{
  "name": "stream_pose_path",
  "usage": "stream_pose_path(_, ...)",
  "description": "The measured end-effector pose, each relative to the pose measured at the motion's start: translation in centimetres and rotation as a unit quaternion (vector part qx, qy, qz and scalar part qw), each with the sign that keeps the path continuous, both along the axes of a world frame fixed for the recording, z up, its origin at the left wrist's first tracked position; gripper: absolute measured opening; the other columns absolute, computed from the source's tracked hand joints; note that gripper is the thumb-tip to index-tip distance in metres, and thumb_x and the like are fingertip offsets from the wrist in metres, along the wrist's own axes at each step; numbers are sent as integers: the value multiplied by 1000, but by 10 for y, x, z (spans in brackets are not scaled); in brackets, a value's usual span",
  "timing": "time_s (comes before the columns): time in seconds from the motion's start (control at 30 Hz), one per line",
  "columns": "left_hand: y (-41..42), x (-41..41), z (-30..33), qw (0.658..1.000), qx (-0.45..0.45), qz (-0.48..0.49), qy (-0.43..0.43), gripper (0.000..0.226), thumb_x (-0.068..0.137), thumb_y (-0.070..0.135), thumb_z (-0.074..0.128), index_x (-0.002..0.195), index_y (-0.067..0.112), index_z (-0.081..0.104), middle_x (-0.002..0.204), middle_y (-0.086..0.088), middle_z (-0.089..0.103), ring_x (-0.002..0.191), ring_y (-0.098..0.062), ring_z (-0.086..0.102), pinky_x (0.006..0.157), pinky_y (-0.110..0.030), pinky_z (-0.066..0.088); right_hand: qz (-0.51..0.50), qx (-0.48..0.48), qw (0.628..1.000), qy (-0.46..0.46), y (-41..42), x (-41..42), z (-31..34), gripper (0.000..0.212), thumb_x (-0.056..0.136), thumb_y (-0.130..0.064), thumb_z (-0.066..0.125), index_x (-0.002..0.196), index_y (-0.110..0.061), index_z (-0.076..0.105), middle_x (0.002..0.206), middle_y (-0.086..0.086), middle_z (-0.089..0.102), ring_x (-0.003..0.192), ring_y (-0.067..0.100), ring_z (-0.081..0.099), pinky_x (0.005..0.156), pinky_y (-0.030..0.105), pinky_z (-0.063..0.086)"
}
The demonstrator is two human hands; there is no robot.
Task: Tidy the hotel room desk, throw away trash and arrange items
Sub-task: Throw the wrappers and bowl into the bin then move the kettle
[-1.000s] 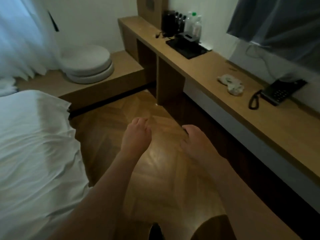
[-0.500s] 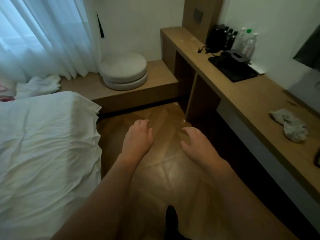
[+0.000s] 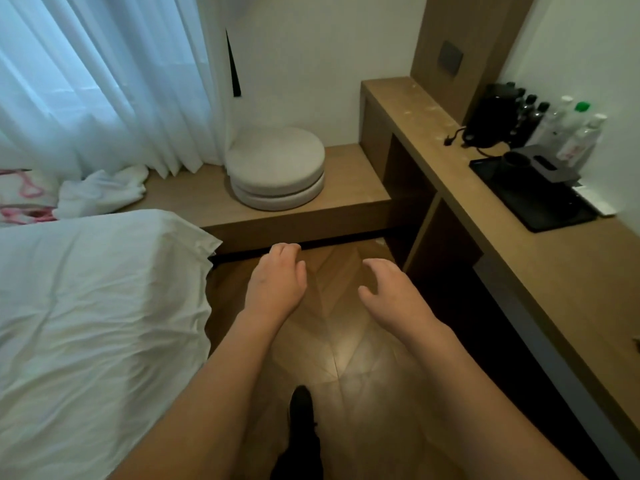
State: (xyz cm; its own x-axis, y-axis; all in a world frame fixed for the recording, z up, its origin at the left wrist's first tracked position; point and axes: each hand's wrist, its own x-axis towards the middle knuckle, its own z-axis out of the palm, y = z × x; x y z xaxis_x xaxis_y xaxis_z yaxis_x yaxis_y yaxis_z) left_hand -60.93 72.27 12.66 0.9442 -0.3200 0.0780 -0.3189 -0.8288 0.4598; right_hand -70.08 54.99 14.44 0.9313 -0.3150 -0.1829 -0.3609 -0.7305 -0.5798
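Note:
The long wooden desk [image 3: 540,258] runs along the right wall. On it lies a black tray [image 3: 540,199] holding a black cup and a black box. Behind the tray stand a black kettle [image 3: 493,116], dark bottles [image 3: 533,116] and clear water bottles [image 3: 578,133]. A white remote [image 3: 595,202] lies beside the tray. My left hand [image 3: 275,282] and my right hand [image 3: 391,292] hover over the floor, palms down, left of the desk. Both hold nothing, the left hand's fingers curled loosely, the right hand's fingers apart.
A white bed [image 3: 97,323] fills the left. Two round grey cushions [image 3: 275,168] sit stacked on a low wooden platform [image 3: 311,213] by the curtain [image 3: 104,81]. A white towel [image 3: 100,192] lies crumpled there. My dark shoe [image 3: 301,410] stands on the parquet floor [image 3: 332,358].
The view has swung left toward the window end of the room. The crumpled cloth and the telephone on the desk have left the frame. Both hands stay empty.

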Motion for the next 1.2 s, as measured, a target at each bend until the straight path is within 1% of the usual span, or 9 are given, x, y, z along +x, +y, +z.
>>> stream_pose_path(0.17, -14, 115, 1, 1000, -8, -3, -13, 42, 106, 27, 47, 146, 14, 48, 145, -5, 51, 132, -19, 50, 109, -33, 40, -6, -3, 1000, -8, -14, 109, 1, 59, 98, -26, 59, 151, -26, 35, 156, -5, 35, 144, 13, 33, 115, 34, 34)
stream_pose_path(0.33, -32, 228, 9, 1000, -10, -21, -17, 41, 105, 24, 47, 143, 11, 51, 141, -8, 54, 129, -22, 52, 108, -34, 41, -36, -11, 999, -8, -32, 212, 11, 58, 98, -25, 59, 151, -26, 35, 156, -5, 36, 143, 13, 35, 113, 33, 35)
stream_pose_path(0.5, -65, 314, 7, 999, -16, -45, -9, 40, 105, 24, 48, 142, 11, 52, 138, -8, 56, 126, -21, 54, 106, -34, 43, -49, -9, 999, 3, -55, 293, 7, 59, 98, -26, 60, 151, -26, 35, 156, -5, 35, 143, 13, 35, 112, 31, 35)
stream_pose_path(0.7, -111, 425, -7, 998, -8, -58, 4, 39, 105, 26, 46, 142, 12, 52, 136, -6, 56, 123, -21, 54, 104, -37, 44, -39, -7, 999, 6, -106, 406, -6, 57, 98, -28, 58, 150, -26, 36, 155, -5, 36, 141, 14, 36, 111, 32, 36)
stream_pose_path(0.83, -141, 499, -6, 998, 2, -60, 8, 40, 106, 25, 43, 143, 12, 51, 140, -7, 54, 127, -22, 52, 106, -37, 41, -36, -3, 999, 2, -148, 478, -5, 57, 98, -27, 58, 151, -25, 36, 156, -4, 36, 143, 13, 34, 113, 30, 33)
stream_pose_path(0.97, -179, 561, 4, 998, 4, -69, 0, 40, 105, 25, 44, 143, 13, 51, 142, -8, 53, 127, -25, 51, 107, -40, 42, -56, 9, 998, 0, -180, 528, 1, 58, 97, -29, 58, 151, -26, 35, 156, -5, 35, 135, 14, 45, 111, 33, 37)
stream_pose_path(1.07, -212, 592, 7, 994, 6, -106, 2, 40, 105, 25, 44, 143, 12, 51, 141, -9, 54, 126, -25, 52, 106, -40, 42, -83, 13, 996, 1, -202, 551, 3, 59, 97, -30, 58, 151, -27, 34, 156, -5, 34, 136, 14, 43, 111, 32, 38)
stream_pose_path(1.13, -236, 609, 4, 991, 9, -135, 4, 40, 105, 25, 44, 142, 11, 52, 141, -9, 54, 126, -25, 52, 107, -41, 43, -114, 18, 993, 1, -217, 562, 2, 60, 97, -31, 59, 151, -28, 34, 156, -5, 35, 131, 16, 50, 109, 34, 44)
stream_pose_path(1.2, -261, 624, 0, 986, 14, -165, 5, 40, 105, 26, 44, 142, 12, 52, 141, -9, 54, 127, -25, 52, 107, -40, 43, -143, 19, 990, -2, -232, 570, 0, 60, 97, -31, 59, 151, -27, 34, 155, -5, 35, 134, 15, 46, 110, 33, 41)
